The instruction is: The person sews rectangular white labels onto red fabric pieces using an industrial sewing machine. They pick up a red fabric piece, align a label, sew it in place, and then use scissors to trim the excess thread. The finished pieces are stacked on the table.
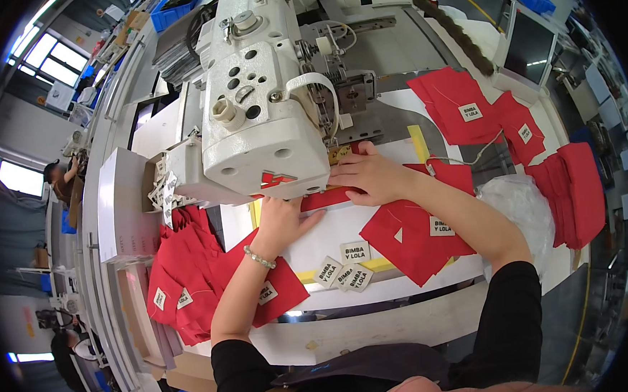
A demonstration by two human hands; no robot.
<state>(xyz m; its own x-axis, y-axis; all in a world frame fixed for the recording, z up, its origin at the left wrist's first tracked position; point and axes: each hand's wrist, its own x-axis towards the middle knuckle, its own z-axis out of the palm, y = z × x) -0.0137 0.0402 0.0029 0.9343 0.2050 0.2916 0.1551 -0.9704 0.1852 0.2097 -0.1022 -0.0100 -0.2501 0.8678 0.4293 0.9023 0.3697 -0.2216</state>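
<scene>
Red cloth (pixel 321 198) under white sewing machine (pixel 266 120): apparently aligning with left hand (pixel 284 221) and right hand (pixel 377 178); cannot tell whether gripping; next, probably hold flat.

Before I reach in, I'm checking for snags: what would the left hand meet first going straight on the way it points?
Probably the machine head: the left hand points at its lower front edge. The forward fingertips look hidden there, so it might pass underneath instead; depth is unclear.

Bright, fairly even light; left windows (pixel 62 70) glaring; rim bent, corners black.
</scene>
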